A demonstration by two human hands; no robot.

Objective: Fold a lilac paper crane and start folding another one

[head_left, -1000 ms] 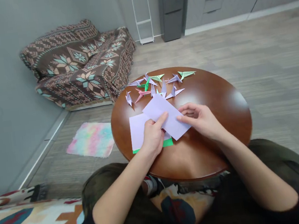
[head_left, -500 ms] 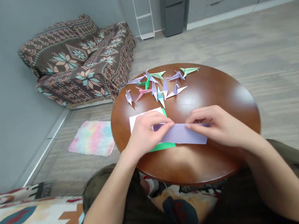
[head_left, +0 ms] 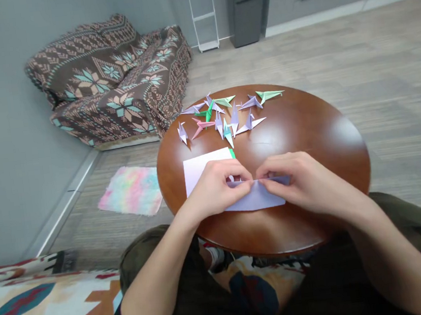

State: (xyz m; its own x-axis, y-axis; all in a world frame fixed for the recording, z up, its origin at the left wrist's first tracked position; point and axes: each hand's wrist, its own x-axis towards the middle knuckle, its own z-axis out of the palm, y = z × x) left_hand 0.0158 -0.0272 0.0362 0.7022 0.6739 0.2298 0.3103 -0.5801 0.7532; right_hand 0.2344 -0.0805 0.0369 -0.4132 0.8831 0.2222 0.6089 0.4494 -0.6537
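Observation:
A folded sheet of lavender origami paper (head_left: 256,199) stretches between my two hands above the near part of the round wooden table. My left hand (head_left: 220,187) pinches its upper edge near the middle, thumb in front and fingers behind. Close beside it, my right hand (head_left: 293,178) pinches the same edge, with the fingertips of both hands almost meeting. Under and behind my left hand lies a stack of square paper (head_left: 206,165), white on top with a bit of green at its corner; my hand hides part of it.
Several folded paper cranes (head_left: 227,134) in purple, green, pink and blue stand toward the far left of the wooden table (head_left: 307,130). Beyond are a sofa with a patterned cover (head_left: 121,86) and a pastel fluffy mat (head_left: 130,190) on the floor.
My hands have drawn closer together along the paper's upper edge. The lavender paper has shifted slightly left and now covers the green strip near the table's front. The view has tilted slightly.

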